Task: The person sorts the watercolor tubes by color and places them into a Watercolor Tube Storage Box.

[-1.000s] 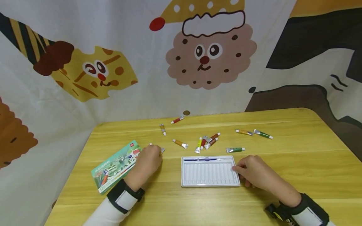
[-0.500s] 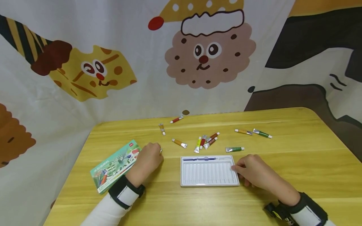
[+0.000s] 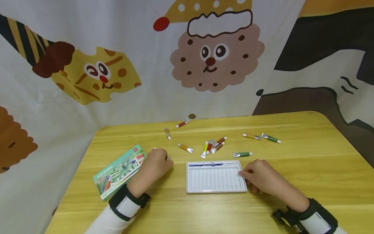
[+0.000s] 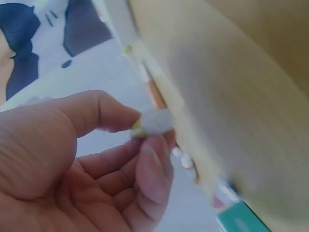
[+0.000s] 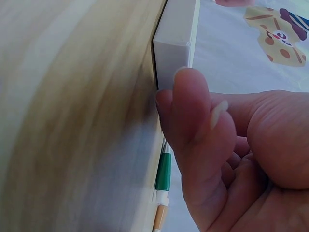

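Note:
My left hand (image 3: 156,164) is beside the right end of a green paint box (image 3: 121,172). In the left wrist view its thumb and fingers pinch a small paint tube (image 4: 157,122), pale at one end and yellow near the fingertips; the hand hides most of it in the head view. My right hand (image 3: 264,178) holds the right edge of a white plastic tray (image 3: 216,191) between thumb and fingers. A thin blue paintbrush (image 3: 211,164) lies in the tray's top groove, above a row of narrow slots. The right wrist view shows the fingers against the tray's end.
Behind the tray lie a yellow tube (image 3: 204,150) and several red and brown ones. A green tube (image 3: 242,154) is above its right corner, with another green tube (image 3: 271,138) farther back. An ochre tube (image 3: 185,148) lies left of them. A printed curtain (image 3: 152,107) hangs behind the table.
My left hand has shifted slightly to the right and turned a little, with the tube between its fingers. The right hand and the tray stay where they were.

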A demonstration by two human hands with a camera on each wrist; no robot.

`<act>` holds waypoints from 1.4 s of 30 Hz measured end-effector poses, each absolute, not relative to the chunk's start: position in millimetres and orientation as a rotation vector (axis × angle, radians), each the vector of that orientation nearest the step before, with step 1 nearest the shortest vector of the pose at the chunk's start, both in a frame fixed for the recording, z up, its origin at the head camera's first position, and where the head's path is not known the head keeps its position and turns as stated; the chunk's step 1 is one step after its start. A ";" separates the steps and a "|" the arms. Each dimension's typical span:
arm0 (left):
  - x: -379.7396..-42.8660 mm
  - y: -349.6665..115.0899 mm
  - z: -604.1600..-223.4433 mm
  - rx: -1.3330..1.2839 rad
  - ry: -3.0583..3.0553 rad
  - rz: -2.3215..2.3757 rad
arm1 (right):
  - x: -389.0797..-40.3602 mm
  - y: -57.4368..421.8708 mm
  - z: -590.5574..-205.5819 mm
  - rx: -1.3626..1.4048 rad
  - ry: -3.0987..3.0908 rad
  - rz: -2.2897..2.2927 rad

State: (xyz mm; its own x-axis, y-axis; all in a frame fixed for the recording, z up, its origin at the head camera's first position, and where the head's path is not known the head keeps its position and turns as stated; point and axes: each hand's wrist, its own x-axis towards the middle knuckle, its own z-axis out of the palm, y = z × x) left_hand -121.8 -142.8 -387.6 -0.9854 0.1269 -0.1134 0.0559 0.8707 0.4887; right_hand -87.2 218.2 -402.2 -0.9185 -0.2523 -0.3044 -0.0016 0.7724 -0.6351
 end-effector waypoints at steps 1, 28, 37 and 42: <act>-120.9 -141.0 -386.1 0.147 2.892 0.778 | -87.2 218.5 -402.2 -0.192 2.589 -0.930; -98.3 -101.9 -379.9 0.245 2.544 1.258 | -86.0 221.3 -401.9 -0.235 2.576 -0.945; -95.7 -93.2 -384.5 0.196 2.503 1.195 | -86.7 220.8 -402.6 -0.238 2.581 -0.936; -97.8 -91.2 -384.3 0.177 2.494 1.164 | -86.8 220.1 -403.1 -0.229 2.582 -0.927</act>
